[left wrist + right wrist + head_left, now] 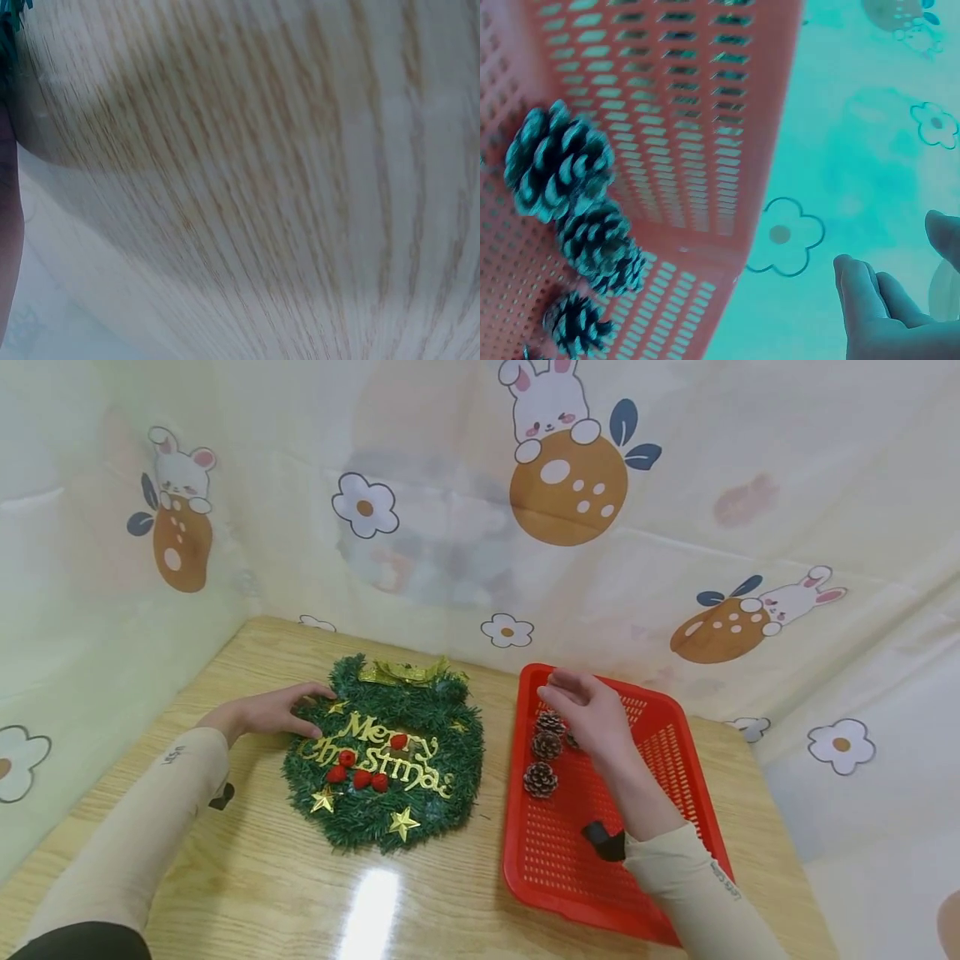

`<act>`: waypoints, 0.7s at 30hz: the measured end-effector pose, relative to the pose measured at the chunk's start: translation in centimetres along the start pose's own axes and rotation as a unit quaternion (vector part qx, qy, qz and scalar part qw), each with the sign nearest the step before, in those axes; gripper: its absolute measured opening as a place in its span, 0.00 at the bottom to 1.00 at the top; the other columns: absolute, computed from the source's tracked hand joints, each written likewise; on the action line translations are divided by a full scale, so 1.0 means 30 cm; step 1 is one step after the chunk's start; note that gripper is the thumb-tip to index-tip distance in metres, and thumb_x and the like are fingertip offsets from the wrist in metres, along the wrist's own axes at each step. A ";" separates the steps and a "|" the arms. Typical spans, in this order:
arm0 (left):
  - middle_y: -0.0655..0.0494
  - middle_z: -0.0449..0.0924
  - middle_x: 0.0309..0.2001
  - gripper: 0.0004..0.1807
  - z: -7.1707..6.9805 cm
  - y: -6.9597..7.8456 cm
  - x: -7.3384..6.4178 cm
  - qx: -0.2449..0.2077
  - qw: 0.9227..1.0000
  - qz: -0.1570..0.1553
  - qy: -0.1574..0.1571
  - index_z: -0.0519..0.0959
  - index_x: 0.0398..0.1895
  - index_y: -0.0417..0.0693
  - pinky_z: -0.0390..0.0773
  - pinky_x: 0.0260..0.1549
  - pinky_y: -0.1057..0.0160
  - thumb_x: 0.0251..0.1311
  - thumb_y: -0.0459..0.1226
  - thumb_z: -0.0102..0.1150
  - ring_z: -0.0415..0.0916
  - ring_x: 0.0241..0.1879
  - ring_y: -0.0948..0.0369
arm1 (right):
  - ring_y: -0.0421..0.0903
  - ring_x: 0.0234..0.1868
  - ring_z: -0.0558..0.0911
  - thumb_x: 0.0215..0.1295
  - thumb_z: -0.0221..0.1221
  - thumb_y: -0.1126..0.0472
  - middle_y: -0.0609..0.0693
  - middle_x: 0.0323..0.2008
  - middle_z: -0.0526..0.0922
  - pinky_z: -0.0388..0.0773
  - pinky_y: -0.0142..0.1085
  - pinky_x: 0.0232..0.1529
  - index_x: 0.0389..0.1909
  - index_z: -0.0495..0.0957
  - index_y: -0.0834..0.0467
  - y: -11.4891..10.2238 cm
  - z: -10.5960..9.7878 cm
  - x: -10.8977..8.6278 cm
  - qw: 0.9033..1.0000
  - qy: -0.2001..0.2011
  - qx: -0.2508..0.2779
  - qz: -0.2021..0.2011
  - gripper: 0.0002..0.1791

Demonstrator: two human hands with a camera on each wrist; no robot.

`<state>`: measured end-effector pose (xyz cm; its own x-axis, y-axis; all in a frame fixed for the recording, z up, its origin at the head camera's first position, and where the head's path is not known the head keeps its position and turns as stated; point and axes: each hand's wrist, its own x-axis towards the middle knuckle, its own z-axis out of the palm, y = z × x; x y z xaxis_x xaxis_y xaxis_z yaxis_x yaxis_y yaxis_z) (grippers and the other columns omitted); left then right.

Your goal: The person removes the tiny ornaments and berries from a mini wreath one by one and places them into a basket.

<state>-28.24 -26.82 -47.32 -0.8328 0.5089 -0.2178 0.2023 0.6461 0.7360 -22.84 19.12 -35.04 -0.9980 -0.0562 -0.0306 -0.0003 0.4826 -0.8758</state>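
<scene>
A green tinsel wreath (420, 702) lies on the table, carrying gold "Merry Christmas" lettering (390, 760), gold stars and several red berry-like balls (362, 779). At its left edge rests my left hand (273, 708), thumb and fingers spread apart against the tinsel. Only a sliver of that hand (9, 225) shows in the left wrist view. My right hand (588, 710) hovers over the far part of a red plastic basket (513, 835), with nothing between thumb and fingers. Several pinecones (541, 780) lie inside along the basket's left side; in the right wrist view, pinecones (559, 161) cluster by its slotted wall.
A gold ribbon bow (405, 672) sits at the wreath's far edge. The wooden table (255, 877) extends in front of the wreath, with a bright reflection on it. A patterned curtain (442, 543) with rabbits and flowers hangs behind and at both sides.
</scene>
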 end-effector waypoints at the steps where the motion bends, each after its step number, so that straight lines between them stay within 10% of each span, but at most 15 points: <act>1: 0.43 0.53 0.68 0.39 -0.001 -0.002 -0.001 0.000 1.000 0.000 0.001 0.56 0.67 0.54 0.56 0.59 0.37 0.54 0.47 0.63 0.51 0.66 0.40 | 0.44 0.59 0.73 0.55 0.60 0.40 0.47 0.59 0.73 0.68 0.43 0.60 0.63 0.65 0.50 -0.005 0.005 -0.002 1.000 -0.002 0.008 -0.002 0.36; 21: 0.41 0.52 0.68 0.39 -0.006 -0.002 -0.013 -0.005 1.000 0.012 0.000 0.57 0.67 0.52 0.57 0.59 0.37 0.53 0.47 0.64 0.51 0.66 0.39 | 0.37 0.58 0.74 0.57 0.62 0.46 0.41 0.56 0.74 0.69 0.38 0.60 0.59 0.69 0.47 -0.087 0.176 -0.119 0.995 -0.035 0.083 -0.033 0.28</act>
<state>-28.03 -27.17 -47.17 -0.8278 0.5243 -0.1995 0.2170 0.6272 0.7480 -18.94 13.43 -35.19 -0.9893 -0.1462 0.0009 -0.0489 0.3254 -0.9443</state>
